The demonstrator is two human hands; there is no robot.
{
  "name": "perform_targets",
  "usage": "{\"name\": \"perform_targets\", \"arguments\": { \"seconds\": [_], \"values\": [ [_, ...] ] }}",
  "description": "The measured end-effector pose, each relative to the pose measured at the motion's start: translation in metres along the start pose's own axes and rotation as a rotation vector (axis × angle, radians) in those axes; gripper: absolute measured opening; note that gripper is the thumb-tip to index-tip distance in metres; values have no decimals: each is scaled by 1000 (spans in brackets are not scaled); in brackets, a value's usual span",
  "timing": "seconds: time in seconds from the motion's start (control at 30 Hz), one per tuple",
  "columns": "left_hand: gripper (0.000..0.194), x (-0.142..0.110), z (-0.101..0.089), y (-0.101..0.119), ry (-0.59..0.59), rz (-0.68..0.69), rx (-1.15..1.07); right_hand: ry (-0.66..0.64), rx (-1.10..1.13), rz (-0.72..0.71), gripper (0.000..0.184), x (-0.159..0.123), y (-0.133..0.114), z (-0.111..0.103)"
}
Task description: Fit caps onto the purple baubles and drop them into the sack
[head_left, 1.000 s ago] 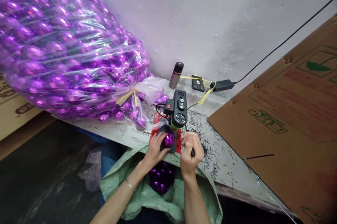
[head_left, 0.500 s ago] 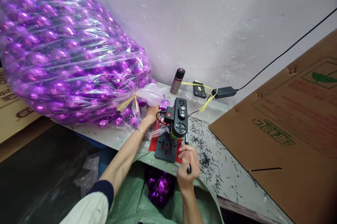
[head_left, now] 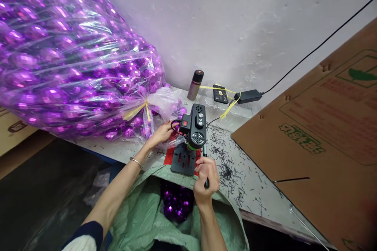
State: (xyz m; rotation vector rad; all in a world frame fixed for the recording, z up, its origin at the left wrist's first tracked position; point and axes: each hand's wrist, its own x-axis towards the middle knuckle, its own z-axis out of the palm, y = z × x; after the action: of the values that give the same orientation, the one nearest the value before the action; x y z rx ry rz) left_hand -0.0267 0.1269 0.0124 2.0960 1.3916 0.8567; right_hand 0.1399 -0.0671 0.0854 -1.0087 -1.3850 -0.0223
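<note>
Black lever handle (head_left: 207, 183) clenched in right hand (head_left: 207, 174), left arm (head_left: 120, 186) outstretched, left hand (head_left: 161, 133) beside black machine (head_left: 198, 126), its grip unclear

Left hand (head_left: 161, 133): tips partly obscured beside the black machine (head_left: 198, 127); grasp undetermined. Right hand (head_left: 207, 178) conceals the middle of the lever (head_left: 205, 150). Clear bag (head_left: 85, 58) cut off at left and top, green sack (head_left: 134, 211) at bottom, carton (head_left: 330, 152) at right; carton's red print illegible.
</note>
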Motion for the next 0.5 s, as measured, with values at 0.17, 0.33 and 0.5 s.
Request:
{"name": "perform_targets", "arguments": {
  "seconds": [0.17, 0.33, 0.5],
  "values": [
    [41, 4, -11, 13, 2, -212, 110, 5, -4, 14, 31, 1, -1, 0],
    [47, 3, -8, 26, -101, -279, 157, -21, -12, -9, 30, 2, -1, -1],
    [59, -24, -27, 37, 43, -276, -202, -2, -18, -6, 31, 9, -4, -1]
  ]
}}
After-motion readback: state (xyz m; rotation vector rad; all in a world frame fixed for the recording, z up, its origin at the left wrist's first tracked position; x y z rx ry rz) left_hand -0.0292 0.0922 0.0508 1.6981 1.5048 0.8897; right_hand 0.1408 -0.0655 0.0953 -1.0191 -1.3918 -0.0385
